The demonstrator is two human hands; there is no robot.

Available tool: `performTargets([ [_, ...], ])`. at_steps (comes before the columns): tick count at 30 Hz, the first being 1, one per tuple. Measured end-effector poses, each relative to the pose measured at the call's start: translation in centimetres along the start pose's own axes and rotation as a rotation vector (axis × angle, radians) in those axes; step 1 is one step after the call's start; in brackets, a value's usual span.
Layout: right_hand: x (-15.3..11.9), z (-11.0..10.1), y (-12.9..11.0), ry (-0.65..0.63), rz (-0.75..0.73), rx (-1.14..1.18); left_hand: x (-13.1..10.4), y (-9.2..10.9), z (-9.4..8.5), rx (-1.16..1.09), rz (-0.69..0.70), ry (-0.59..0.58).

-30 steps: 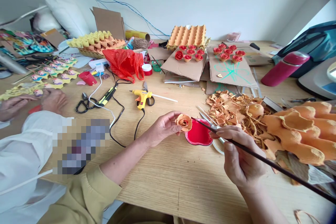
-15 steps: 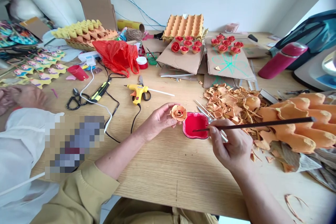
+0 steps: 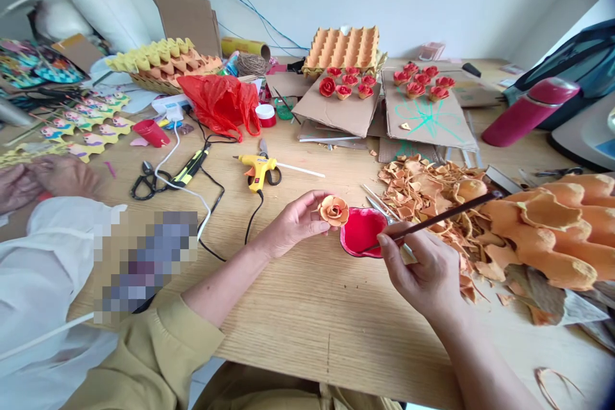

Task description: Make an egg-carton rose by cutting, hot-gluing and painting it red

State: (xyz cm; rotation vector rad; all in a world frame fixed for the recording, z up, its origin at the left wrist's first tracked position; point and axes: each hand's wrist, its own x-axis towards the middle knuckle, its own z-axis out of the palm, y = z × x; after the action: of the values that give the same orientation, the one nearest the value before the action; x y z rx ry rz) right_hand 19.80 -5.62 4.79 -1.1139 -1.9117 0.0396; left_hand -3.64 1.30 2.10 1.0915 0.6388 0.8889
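Observation:
My left hand (image 3: 298, 224) pinches an orange egg-carton paper flower (image 3: 333, 211) by its base, petals facing up, with a little red near its centre. Just right of it sits a small dark-rimmed dish (image 3: 342, 240) of red paint (image 3: 368, 229). In my right hand (image 3: 425, 269) is a thin dark paintbrush (image 3: 446, 213), gripped like a pen. Its tip reaches into the dish near the front rim, and its handle slants up to the right. Several red-painted flowers (image 3: 327, 87) stand on cardboard pieces (image 3: 432, 118) at the back.
Orange carton scraps (image 3: 423, 198) and an egg tray (image 3: 552, 237) lie on the right, below a pink flask (image 3: 531, 112). A yellow glue gun (image 3: 257, 171), black-handled scissors (image 3: 143, 186) and a red bag (image 3: 218, 106) are to the left. Another person's hands (image 3: 62, 177) rest at far left.
The brush handle has tipped more upright, and its tip has shifted toward the dish's near rim. The whole view has moved slightly. My left hand still holds the flower beside the dish.

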Motion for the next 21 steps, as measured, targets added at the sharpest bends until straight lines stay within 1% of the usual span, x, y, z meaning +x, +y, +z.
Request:
performTargets([
  [2, 0.08, -0.18, -0.12, 0.04, 0.029, 0.001, -0.02, -0.15, -0.11, -0.007, 0.002, -0.007],
  [6, -0.01, -0.65, -0.14, 0.184, 0.076, 0.005, -0.12, 0.04, -0.01, -0.047, 0.005, -0.005],
  [8, -0.13, -0.79, -0.13, 0.24, 0.078, 0.083, -0.17, 0.33, 0.17, -0.063, -0.005, -0.019],
  [10, -0.17, -0.78, -0.2, 0.272, 0.047, 0.192, -0.2, 0.56, 0.3, -0.072, -0.016, -0.045],
  [12, -0.11, -0.64, -0.31, 0.289, -0.019, 0.277, -0.21, 0.64, 0.31, -0.072, -0.022, -0.062],
  [15, 0.05, -0.37, -0.44, 0.302, -0.102, 0.321, -0.2, 0.52, 0.21, -0.064, -0.034, -0.077],
  [17, 0.09, -0.27, -0.46, 0.3, -0.117, 0.325, -0.2, 0.43, 0.18, -0.071, -0.047, -0.086],
  [21, -0.02, -0.26, -0.53, 0.262, -0.102, 0.32, -0.26, 0.45, 0.25, -0.091, -0.047, -0.111],
])
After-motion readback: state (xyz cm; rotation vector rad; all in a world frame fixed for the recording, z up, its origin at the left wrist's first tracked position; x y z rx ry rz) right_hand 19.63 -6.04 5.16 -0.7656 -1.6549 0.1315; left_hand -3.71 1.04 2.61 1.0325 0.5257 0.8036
